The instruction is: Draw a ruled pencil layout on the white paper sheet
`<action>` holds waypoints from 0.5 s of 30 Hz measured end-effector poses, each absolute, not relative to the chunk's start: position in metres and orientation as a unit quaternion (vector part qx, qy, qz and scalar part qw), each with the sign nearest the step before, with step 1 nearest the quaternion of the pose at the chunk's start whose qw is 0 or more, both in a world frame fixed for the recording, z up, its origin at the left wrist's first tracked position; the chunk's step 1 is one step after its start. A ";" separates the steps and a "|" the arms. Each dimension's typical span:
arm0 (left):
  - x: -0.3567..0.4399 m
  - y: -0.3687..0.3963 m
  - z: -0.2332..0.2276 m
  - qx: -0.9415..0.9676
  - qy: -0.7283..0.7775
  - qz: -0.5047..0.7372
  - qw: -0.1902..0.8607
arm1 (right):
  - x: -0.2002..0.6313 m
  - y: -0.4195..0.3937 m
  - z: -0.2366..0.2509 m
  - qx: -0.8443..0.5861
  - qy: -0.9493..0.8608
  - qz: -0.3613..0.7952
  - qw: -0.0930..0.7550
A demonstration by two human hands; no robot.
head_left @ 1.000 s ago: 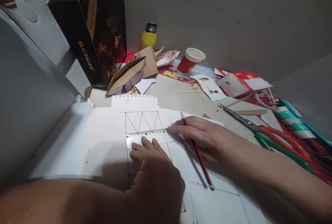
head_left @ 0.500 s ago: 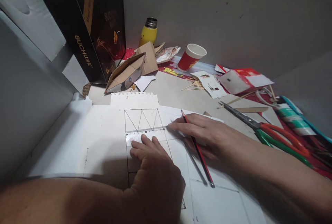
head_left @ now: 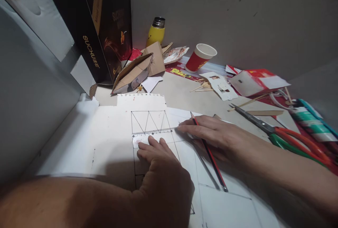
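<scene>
A white sheet [head_left: 105, 140] with pencilled rectangles and zigzag triangle lines lies flat in front of me. A clear plastic ruler [head_left: 148, 137] sits across the drawing under the triangles. My left hand [head_left: 158, 164] presses its fingertips down on the ruler. My right hand [head_left: 211, 136] rests on the sheet at the ruler's right end, fingers stretched toward it, with a red and black pencil [head_left: 210, 154] held between the fingers, its tip pointing back toward me.
Scissors with red and green handles [head_left: 280, 133] lie to the right. Behind the sheet are a red paper cup [head_left: 199, 58], a yellow bottle [head_left: 155, 34], a folded cardboard piece [head_left: 137, 71], a dark box [head_left: 105, 27], wooden sticks [head_left: 203, 87] and paper scraps.
Both hands keep their places on the ruler and sheet. Only the view has shifted slightly, so everything sits a little to the right.
</scene>
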State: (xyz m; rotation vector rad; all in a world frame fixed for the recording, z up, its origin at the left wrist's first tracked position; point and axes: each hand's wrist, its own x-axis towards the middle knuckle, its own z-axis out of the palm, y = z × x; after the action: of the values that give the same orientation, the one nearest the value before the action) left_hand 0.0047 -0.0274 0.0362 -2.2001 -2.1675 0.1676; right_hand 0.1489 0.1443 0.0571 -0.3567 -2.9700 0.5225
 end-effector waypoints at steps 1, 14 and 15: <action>0.004 -0.027 0.035 -0.708 -0.704 0.053 0.010 | 0.149 0.145 0.057 -0.116 -0.977 0.168 0.055; 0.006 -0.018 0.033 -0.702 -0.710 0.062 0.000 | 0.147 0.143 0.062 -0.116 -0.976 0.175 0.048; 0.006 -0.018 0.033 -0.702 -0.710 0.061 0.001 | 0.147 0.144 0.063 -0.118 -0.976 0.176 0.046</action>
State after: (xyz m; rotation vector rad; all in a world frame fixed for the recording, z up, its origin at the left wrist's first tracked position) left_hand 0.0063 -0.0180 0.0328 -2.2031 -2.2286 0.1920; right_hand 0.1468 0.1435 0.0632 -0.3594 -2.9807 0.5374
